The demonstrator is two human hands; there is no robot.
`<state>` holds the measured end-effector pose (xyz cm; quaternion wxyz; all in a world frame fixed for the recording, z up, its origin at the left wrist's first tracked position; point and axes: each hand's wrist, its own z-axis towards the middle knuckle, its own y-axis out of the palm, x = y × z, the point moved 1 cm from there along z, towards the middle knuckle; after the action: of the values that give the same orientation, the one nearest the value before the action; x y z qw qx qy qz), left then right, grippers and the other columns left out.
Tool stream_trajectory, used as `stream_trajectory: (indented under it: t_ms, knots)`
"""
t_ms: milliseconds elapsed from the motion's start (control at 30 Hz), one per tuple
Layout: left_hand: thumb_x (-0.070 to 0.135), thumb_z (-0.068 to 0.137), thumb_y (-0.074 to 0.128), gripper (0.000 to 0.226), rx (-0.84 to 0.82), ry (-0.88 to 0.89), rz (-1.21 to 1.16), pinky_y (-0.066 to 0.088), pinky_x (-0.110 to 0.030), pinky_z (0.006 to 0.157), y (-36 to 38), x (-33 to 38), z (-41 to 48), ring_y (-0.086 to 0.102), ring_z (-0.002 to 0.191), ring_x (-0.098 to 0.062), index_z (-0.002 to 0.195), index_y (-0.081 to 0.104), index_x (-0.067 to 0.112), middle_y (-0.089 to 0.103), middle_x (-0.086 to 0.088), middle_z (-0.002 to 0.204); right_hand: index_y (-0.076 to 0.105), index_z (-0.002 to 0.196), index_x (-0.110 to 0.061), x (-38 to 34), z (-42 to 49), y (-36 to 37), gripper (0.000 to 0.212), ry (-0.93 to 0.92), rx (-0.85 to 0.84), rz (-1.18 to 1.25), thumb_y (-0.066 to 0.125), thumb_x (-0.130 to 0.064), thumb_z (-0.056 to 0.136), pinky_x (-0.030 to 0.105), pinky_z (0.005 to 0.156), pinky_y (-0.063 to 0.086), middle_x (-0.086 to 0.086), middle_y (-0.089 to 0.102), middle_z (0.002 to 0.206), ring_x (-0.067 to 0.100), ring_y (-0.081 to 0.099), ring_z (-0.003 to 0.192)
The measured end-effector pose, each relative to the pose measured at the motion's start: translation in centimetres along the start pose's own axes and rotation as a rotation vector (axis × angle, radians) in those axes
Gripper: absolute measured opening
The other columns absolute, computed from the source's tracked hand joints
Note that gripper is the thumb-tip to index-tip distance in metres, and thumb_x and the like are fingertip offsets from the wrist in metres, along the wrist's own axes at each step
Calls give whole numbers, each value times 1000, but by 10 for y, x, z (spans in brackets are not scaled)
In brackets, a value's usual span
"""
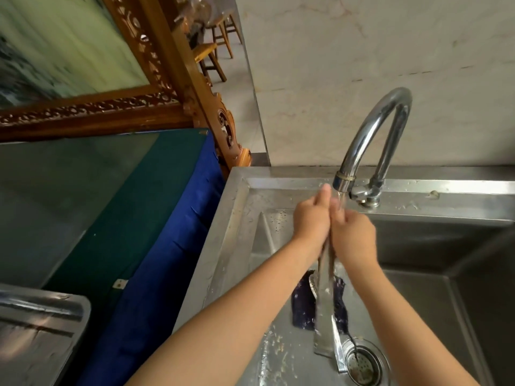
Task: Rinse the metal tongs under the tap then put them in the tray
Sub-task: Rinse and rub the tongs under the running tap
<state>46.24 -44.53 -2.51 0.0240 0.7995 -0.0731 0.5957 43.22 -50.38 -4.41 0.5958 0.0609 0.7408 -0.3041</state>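
The metal tongs (324,316) hang over the sink basin, their upper end clasped between both hands just below the spout and their two flat arms running down toward the camera. The lower tips sit close above the drain (362,363); I cannot tell whether they touch it. The left hand (310,218) wraps the tongs from the left, fingers curled and thumb pointing up, and the right hand (354,238) closes on them from the other side, so the two hands press together round the metal. A thin stream of water (342,199) falls from the curved chrome tap (370,129) onto the hands and runs down the tongs.

Under the tongs a dark blue cloth (302,305) lies on the wet sink floor, beside the drain. The steel sink (231,218) shows drops and specks along its left rim.

The tray (41,330) – shiny metal, only partly in view – sits well apart at the lower left, on a table draped in blue fabric (156,246) under a glass top (69,190). Behind the table leans a carved wooden frame (167,65), and wooden stools (211,57) stand further back by the marbled wall.
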Motion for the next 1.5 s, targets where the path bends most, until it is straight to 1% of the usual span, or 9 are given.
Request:
stream_trajectory:
  t_ms: [167, 400, 533, 633, 733, 933, 1200, 1300, 1500]
  knots:
    - [52, 91, 45, 51, -75, -15, 154, 51, -37, 76, 14, -17, -16, 65, 80, -27, 87, 67, 5, 68, -13, 83, 59, 79, 4, -4, 17, -21, 44, 45, 140, 38, 35, -28, 98, 29, 50, 34, 5, 48, 58, 19, 44, 53]
    - [31, 96, 44, 39, 154, 28, -39, 38, -15, 42, 11, -11, 12, 43, 46, -9, 58, 48, 19, 45, 7, 49, 52, 80, -7, 15, -32, -16, 29, -173, 23, -210, 43, -31, 95, 37, 70, 40, 11, 57, 81, 29, 51, 78]
    - [41, 96, 39, 31, 87, -207, -341, 53, -25, 44, 18, -10, 7, 65, 45, -16, 77, 53, 20, 65, -4, 58, 51, 106, -7, 42, -41, -22, 27, -108, -132, -64, 54, -29, 91, 36, 72, 42, 6, 50, 88, 23, 49, 81]
    - [24, 99, 39, 23, 3, -225, -511, 59, -33, 52, 21, -11, 4, 71, 56, -22, 88, 53, 11, 67, -15, 76, 44, 122, -23, 57, -53, -22, 33, 25, -301, 175, 53, -29, 92, 29, 53, 52, -3, 62, 83, 12, 61, 60]
    - [-2, 94, 45, 16, -189, -107, -466, 59, -31, 68, 20, -24, -9, 73, 78, -22, 102, 57, 4, 69, -12, 91, 35, 133, -34, 66, -53, -27, 50, 53, -284, 407, 57, -23, 90, 18, 49, 41, -9, 64, 96, 2, 50, 53]
    - [3, 87, 60, 7, -180, -118, -376, 59, -33, 65, 19, -21, -14, 72, 71, -26, 92, 59, -2, 70, -17, 84, 58, 107, -30, 67, -58, -38, 19, 21, -350, 399, 53, -20, 92, 14, 41, 33, -13, 46, 48, 3, 37, 43]
    - [2, 94, 47, 14, -213, -105, -437, 59, -30, 69, 35, -21, -24, 72, 79, -21, 103, 58, 1, 72, -10, 90, 52, 93, -32, 68, -57, -43, 1, -17, -255, 283, 51, -31, 93, 18, 47, 32, -16, 49, 41, 2, 39, 37]
    - [-1, 88, 57, 14, -225, -133, -390, 59, -30, 67, 25, -25, -28, 73, 79, -24, 101, 59, -1, 73, -12, 86, 56, 109, -36, 72, -59, -46, 18, -39, -250, 234, 51, -30, 92, 12, 48, 35, -21, 52, 46, -1, 44, 42]
    - [13, 91, 57, 22, 64, 6, -259, 54, -19, 68, 3, -8, 11, 70, 93, -16, 111, 62, 6, 72, -5, 100, 52, 126, -32, 75, -82, -44, 32, -109, -219, 168, 44, -33, 95, 8, 54, 36, -25, 56, 65, -6, 49, 54]
